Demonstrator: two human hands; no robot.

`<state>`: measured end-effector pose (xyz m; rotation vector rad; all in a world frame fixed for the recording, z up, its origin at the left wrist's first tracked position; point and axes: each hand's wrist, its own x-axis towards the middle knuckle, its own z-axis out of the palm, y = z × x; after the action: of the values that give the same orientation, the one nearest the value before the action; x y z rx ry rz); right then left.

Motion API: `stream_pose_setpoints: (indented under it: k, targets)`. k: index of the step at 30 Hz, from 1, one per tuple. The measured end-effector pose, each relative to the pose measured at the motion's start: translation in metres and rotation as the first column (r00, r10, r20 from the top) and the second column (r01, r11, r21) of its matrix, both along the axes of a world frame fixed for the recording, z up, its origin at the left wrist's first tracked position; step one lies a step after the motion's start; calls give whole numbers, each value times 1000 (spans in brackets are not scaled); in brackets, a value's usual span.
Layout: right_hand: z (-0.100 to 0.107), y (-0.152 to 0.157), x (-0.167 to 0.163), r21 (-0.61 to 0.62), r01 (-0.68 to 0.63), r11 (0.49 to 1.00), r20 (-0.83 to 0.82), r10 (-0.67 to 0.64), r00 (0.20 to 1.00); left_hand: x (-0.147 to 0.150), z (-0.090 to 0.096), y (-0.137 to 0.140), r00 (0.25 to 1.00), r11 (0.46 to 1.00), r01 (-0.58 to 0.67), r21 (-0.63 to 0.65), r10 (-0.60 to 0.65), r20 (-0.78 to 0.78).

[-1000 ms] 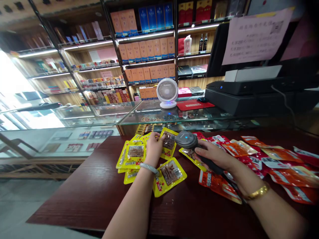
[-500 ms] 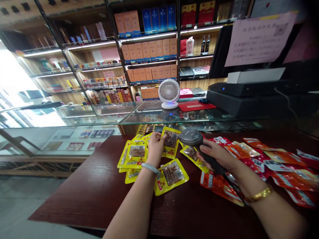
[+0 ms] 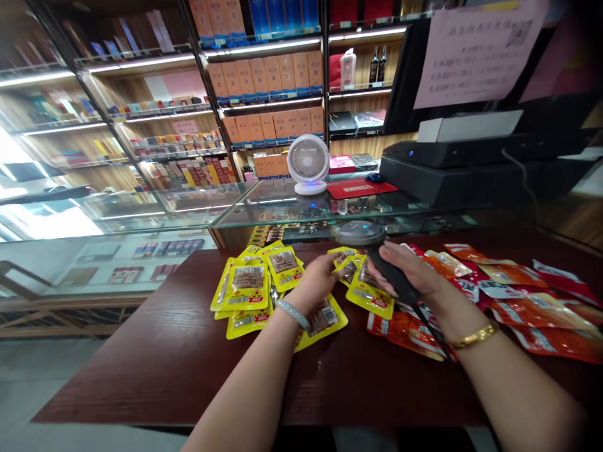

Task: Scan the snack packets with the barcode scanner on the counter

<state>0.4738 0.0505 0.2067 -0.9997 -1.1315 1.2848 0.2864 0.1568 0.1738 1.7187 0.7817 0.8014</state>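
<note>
My right hand (image 3: 417, 276) grips the handle of a dark grey barcode scanner (image 3: 362, 233), whose head points down over the packets. My left hand (image 3: 316, 281), with a pale bangle on the wrist, reaches to the right and pinches the edge of a yellow snack packet (image 3: 345, 262) just under the scanner head. More yellow packets (image 3: 245, 285) lie in a loose pile to the left of that hand. One yellow packet (image 3: 325, 317) lies partly under my left wrist. Red and orange packets (image 3: 518, 295) are spread to the right of my right hand.
The packets lie on a dark wooden table (image 3: 188, 370). Beyond it stands a glass counter (image 3: 282, 207) with a small white fan (image 3: 308, 163), a red mat (image 3: 360, 187) and a black cash register (image 3: 471, 169). Shelves of boxed goods (image 3: 268, 81) fill the back wall.
My left hand has put down the yellow packet it held upright and moved right to another one under the scanner. The view has tipped slightly downward.
</note>
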Motion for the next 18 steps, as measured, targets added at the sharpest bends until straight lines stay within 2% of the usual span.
stream_pose_setpoints:
  k: [1,2,3,5,7,10,15,18]
  targets:
    - [0,0,0,-2,-20,1000,6,20,1000,-10,3,6,971,976,3,218,49,-234]
    - [0,0,0,-5,-40,999,12,40,999,-21,6,12,889,929,68,363,108,-445]
    - [0,0,0,-6,-57,998,16,57,998,-30,8,17,778,890,140,433,172,-604]
    - [0,0,0,-17,-77,997,20,78,997,-43,14,22,560,844,289,453,235,-795]
    - [0,0,-1,-40,-80,996,27,81,996,-47,18,22,435,827,390,405,223,-873]
    - [-2,-1,-1,-68,-86,994,37,89,995,-43,21,18,392,832,440,338,160,-906]
    - [-4,-1,0,-62,-113,992,50,116,992,-45,22,17,473,887,350,301,110,-874]
    - [-5,0,1,-62,-112,992,56,116,992,-46,22,13,445,871,406,277,77,-892]
